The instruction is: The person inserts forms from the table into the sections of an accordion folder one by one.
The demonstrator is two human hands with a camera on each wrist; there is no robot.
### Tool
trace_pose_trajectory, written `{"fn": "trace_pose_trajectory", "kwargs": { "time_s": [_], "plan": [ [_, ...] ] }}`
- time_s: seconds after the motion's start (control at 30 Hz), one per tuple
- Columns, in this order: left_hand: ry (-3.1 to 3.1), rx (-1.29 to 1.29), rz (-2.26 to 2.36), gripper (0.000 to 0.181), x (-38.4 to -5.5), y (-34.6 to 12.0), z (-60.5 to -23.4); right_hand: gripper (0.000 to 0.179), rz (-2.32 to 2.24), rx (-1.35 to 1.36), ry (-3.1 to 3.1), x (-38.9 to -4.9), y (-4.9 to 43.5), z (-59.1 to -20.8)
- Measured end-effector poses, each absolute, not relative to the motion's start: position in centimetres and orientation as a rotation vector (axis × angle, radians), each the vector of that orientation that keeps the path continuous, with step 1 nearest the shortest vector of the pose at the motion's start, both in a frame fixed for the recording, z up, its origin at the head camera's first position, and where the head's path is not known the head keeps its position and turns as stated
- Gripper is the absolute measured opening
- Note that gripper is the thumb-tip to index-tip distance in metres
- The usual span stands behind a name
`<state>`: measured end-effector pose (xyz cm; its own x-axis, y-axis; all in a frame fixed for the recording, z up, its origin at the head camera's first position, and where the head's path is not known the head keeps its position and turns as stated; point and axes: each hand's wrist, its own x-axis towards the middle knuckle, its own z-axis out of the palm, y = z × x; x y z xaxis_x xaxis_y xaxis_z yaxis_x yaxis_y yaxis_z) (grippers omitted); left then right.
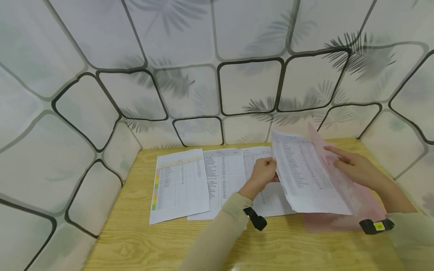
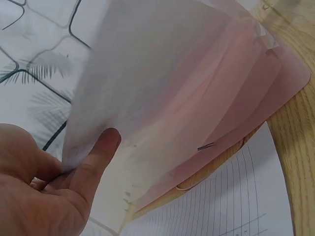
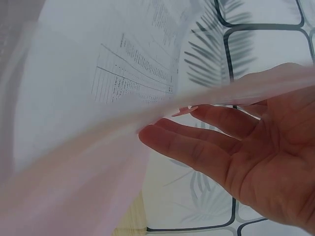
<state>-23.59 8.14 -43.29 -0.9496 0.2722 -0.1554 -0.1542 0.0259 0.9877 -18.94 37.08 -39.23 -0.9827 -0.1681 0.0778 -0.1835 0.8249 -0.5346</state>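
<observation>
My left hand (image 1: 263, 171) pinches the left edge of a printed sheet (image 1: 300, 169), lifted and tilted over the table. In the left wrist view, the thumb and fingers of the left hand (image 2: 54, 184) grip this white sheet at its edge. A translucent pink folder (image 1: 342, 222) lies under and to the right of it. With my right hand (image 1: 359, 167) I hold the folder's raised cover. The right wrist view shows the right hand's (image 3: 211, 147) fingers against the outer side of the pink film (image 3: 98, 142), the thumb partly hidden behind it.
Left of the folder, overlapping printed sheets lie in a row: one with a coloured left edge (image 1: 183, 195), a middle one (image 1: 225, 180) and a right one (image 1: 274, 199) partly covered by the left hand. Patterned walls (image 1: 196, 94) enclose the wooden table (image 1: 129, 241).
</observation>
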Motion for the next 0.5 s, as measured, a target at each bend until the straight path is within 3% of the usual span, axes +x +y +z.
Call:
{"fn": "trace_pose_trajectory", "kwargs": {
  "time_s": [0.5],
  "plan": [
    [1.941, 0.1, 1.978, 0.03, -23.4, 10.1, -43.1, 0.052, 0.863, 0.295, -2.983, -19.1, 36.9, -39.2]
  ]
}}
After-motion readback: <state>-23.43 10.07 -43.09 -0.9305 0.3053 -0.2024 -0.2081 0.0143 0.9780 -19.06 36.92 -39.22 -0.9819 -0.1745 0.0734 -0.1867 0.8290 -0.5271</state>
